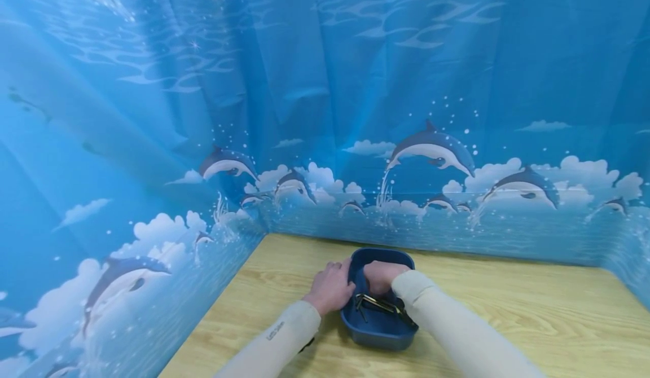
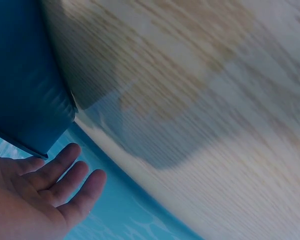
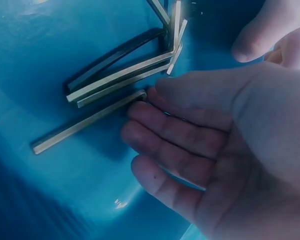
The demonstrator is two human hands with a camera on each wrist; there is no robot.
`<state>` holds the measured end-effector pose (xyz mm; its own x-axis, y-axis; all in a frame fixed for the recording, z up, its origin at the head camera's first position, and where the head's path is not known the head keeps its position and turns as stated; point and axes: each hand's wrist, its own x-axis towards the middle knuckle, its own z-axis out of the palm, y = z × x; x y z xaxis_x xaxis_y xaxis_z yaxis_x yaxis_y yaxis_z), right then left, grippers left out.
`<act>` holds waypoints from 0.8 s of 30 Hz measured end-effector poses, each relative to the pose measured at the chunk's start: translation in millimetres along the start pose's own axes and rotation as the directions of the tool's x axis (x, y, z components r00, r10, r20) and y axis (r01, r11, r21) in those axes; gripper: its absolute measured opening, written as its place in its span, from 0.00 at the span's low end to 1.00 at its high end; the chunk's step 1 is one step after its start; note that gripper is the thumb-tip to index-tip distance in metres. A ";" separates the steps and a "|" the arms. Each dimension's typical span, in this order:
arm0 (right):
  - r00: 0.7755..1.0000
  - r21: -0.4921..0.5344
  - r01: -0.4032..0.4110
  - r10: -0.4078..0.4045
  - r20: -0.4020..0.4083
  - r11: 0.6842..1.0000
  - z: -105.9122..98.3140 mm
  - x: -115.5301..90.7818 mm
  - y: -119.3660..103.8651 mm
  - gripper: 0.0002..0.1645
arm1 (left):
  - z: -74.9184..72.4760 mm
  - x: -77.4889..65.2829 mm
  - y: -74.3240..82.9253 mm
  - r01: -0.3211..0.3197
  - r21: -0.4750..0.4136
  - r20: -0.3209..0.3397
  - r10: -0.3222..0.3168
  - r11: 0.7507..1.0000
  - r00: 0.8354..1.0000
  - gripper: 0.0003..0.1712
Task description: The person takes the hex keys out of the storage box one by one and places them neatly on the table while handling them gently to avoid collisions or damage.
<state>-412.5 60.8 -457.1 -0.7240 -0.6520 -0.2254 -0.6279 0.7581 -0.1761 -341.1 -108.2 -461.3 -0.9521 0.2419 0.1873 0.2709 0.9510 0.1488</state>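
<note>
A deep blue plastic basin (image 1: 373, 338) holds several L-shaped hex keys (image 1: 378, 303), brass-coloured and dark. Inside it, my right hand (image 1: 384, 276) reaches down to the floor of the basin. In the right wrist view its thumb and index fingertip close at the bent end of one brass hex key (image 3: 85, 126), whose long arm lies along the basin floor; the short arm is hidden by the fingers. My left hand (image 1: 331, 289) holds the basin's left rim, thumb over the inside. Its other fingers (image 2: 87, 195) spread loosely outside the wall.
The basin stands on a wood-grain table (image 1: 523, 310). Behind and to the left hangs a blue curtain (image 1: 325, 84) printed with dolphins and waves, meeting the table's far and left edges. More hex keys (image 3: 125, 70) lie crossed beside the right fingertips.
</note>
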 end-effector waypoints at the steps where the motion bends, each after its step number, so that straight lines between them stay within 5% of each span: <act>1: 1.000 0.000 -0.003 0.003 -0.004 1.000 -0.8 -0.7 -0.9 0.13 | -0.1 0.2 0.1 0.000 -0.003 0.000 0.000 1.000 1.000 0.33; 13: 0.998 0.008 0.007 -0.006 -0.068 1.000 15.2 15.3 15.9 0.20 | 0.2 0.4 2.4 0.009 0.017 0.012 -0.009 1.000 1.000 0.33; 24: 0.994 0.046 -0.064 0.068 -0.089 0.997 -14.4 -21.2 -29.1 0.18 | -1.7 -1.7 2.3 0.011 0.016 0.011 -0.011 1.000 1.000 0.34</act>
<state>-383.0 52.3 -433.4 -0.7875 -0.5975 -0.1511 -0.5662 0.7983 -0.2055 -338.6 -106.8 -459.6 -0.9566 0.2334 0.1746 0.2581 0.9565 0.1357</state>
